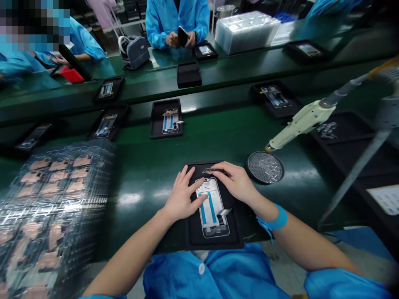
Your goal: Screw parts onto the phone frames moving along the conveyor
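Observation:
In front of me a phone housing (217, 209) with blue adhesive strips lies in a black tray (236, 236). My left hand (182, 197) rests over its upper left side, fingers spread, index finger and thumb reaching onto the housing. Just above the housing's top edge, my right hand (237, 180) is closed in a pinch on a small thin part (208, 170), partly hidden by the fingers; its exact kind I cannot make out. A blue band (277, 218) circles my right wrist. From the housing's right side a silvery flex cable (224, 211) sticks out.
An electric screwdriver (302, 124) hangs at the right above a round dish (265, 167) of screws. Clear blister trays (59, 182) with copper-coloured parts are stacked at left. More trayed phone housings (171, 121) sit farther back. Across the bench, a person in blue (178, 20) holds a phone.

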A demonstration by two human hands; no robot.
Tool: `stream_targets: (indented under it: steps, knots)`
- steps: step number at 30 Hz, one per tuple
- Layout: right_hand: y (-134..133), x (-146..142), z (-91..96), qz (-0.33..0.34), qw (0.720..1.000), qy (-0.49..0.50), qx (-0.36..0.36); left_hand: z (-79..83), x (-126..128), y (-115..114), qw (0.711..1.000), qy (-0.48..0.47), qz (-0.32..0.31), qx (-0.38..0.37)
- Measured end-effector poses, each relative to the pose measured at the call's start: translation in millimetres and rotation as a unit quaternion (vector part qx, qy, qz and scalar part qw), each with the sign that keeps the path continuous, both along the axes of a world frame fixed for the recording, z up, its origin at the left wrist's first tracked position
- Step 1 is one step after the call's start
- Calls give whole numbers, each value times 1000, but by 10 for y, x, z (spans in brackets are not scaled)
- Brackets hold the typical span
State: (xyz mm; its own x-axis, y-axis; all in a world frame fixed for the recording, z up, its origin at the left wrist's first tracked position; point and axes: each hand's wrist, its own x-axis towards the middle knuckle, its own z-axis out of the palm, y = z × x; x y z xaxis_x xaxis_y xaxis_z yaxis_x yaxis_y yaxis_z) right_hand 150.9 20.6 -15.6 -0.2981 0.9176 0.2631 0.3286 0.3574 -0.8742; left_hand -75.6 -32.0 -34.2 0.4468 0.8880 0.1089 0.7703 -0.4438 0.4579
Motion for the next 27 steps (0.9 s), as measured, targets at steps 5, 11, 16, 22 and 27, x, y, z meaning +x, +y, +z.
stream_targets:
  steps: [5, 11, 16, 22, 27]
  knots:
    - [-3, 0, -23, 10, 1000, -8, -9, -6, 16, 6, 1000, 19, 12, -9]
    - [14, 30, -18, -6, 999, -24, -40, 50, -30, -102, 999, -25, -33, -7]
    - [-5, 47, -1, 55, 994, -90, -39, 74, -73, -314, 998, -27, -62, -16]
    - [-53, 4, -22, 109, 983, -145, -26, 16, -90, -407, 998, -24, -57, -15]
    - [-57, -19, -28, 120, 982, -148, -15, 0, -86, -393, 998, -27, -58, -9]
